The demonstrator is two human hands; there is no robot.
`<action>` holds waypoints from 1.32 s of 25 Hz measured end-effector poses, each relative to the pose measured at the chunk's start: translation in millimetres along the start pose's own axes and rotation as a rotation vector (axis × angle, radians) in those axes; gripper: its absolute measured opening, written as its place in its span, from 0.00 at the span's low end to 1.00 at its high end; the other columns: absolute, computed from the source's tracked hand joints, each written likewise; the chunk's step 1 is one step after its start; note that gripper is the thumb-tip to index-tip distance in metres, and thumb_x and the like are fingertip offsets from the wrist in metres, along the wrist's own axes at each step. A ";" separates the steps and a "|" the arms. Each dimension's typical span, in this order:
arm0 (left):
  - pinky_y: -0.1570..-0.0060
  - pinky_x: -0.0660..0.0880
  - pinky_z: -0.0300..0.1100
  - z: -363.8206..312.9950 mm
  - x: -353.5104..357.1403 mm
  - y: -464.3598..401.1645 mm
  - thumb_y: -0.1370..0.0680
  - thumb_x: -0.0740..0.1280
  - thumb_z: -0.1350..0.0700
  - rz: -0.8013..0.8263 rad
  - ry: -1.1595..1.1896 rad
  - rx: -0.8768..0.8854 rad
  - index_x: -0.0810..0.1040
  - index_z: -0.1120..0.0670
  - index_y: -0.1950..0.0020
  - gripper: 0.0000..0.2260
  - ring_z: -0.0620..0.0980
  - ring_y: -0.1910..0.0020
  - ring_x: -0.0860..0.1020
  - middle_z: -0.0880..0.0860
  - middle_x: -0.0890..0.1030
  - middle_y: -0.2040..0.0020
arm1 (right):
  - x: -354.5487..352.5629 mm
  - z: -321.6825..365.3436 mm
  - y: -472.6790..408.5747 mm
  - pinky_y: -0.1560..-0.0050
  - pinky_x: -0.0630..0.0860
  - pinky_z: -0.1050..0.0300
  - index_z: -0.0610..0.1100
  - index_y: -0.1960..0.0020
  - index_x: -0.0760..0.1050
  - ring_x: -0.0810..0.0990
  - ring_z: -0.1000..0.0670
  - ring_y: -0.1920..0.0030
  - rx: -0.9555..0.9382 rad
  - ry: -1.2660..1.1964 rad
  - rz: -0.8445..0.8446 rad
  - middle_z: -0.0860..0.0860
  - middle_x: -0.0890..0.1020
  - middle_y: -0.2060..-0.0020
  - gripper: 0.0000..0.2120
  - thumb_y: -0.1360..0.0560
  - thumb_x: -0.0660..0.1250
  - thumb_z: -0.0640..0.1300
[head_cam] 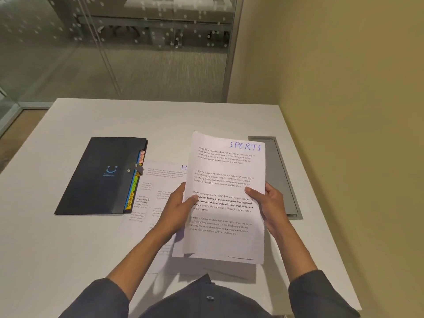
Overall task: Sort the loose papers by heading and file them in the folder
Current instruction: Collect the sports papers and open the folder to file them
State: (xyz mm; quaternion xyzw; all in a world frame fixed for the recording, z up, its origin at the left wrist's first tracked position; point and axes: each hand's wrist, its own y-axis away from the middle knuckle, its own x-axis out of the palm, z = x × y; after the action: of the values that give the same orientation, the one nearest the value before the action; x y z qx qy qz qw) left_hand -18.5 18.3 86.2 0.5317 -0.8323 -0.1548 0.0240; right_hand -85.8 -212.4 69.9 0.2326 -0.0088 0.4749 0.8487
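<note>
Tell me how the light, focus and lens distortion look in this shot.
Head view: soft even light, the held papers casting a faint shadow on the table below them; handwritten heading sharp, printed text readable; wide lens bows the table edges; room behind the glass wall hazy.

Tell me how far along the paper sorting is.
Early. Done: one sheet headed with an H lies on the table beside the folder. In hand: left hand and right hand hold a stack topped SPORTS. Left: the folder looks closed, nothing visibly filed.
</note>
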 end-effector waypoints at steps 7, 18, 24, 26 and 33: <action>0.51 0.78 0.37 8.3 -15.2 -0.2 0.18 0.61 0.60 -0.105 -0.265 0.241 0.71 0.48 0.36 0.13 0.42 0.49 0.79 0.40 0.79 0.48 | 19.3 -8.3 0.0 0.46 0.81 0.50 0.37 0.38 0.78 0.85 0.43 0.47 -0.003 0.048 0.042 0.43 0.85 0.47 0.16 0.25 0.70 0.33; 0.62 0.73 0.33 16.4 -23.5 -8.8 0.20 0.64 0.57 -0.396 -0.606 0.476 0.57 0.48 0.24 0.27 0.45 0.61 0.77 0.49 0.77 0.37 | 41.7 -15.2 8.4 0.50 0.81 0.50 0.43 0.42 0.79 0.85 0.45 0.50 -0.039 0.068 0.032 0.46 0.86 0.50 0.12 0.24 0.69 0.34; 0.60 0.77 0.33 2.7 -27.2 -24.4 0.26 0.72 0.63 -0.338 0.153 0.008 0.77 0.58 0.50 0.07 0.50 0.51 0.82 0.50 0.84 0.53 | 39.9 -15.3 6.9 0.53 0.82 0.51 0.43 0.44 0.81 0.85 0.44 0.52 -0.059 0.229 0.032 0.47 0.86 0.53 0.08 0.23 0.69 0.38; 0.58 0.76 0.35 -1.6 -29.5 -25.1 0.26 0.70 0.66 -0.266 0.227 -0.018 0.78 0.55 0.50 0.09 0.48 0.51 0.82 0.49 0.84 0.53 | 41.1 -15.5 5.9 0.53 0.83 0.51 0.42 0.45 0.81 0.85 0.44 0.53 -0.070 0.254 0.032 0.46 0.86 0.53 0.08 0.23 0.69 0.38; 0.62 0.73 0.32 -7.6 -28.1 -21.7 0.23 0.67 0.64 -0.227 0.200 0.024 0.79 0.53 0.47 0.09 0.41 0.56 0.79 0.45 0.82 0.53 | 50.3 -16.3 9.2 0.59 0.81 0.60 0.42 0.44 0.80 0.85 0.47 0.53 -0.170 0.261 -0.014 0.48 0.86 0.53 0.11 0.26 0.73 0.39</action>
State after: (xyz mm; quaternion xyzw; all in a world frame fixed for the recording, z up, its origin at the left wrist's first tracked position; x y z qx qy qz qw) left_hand 14.2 33.3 90.9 0.6356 -0.7619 -0.0928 0.0826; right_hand -68.9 -161.4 70.8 0.0964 0.0632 0.4925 0.8626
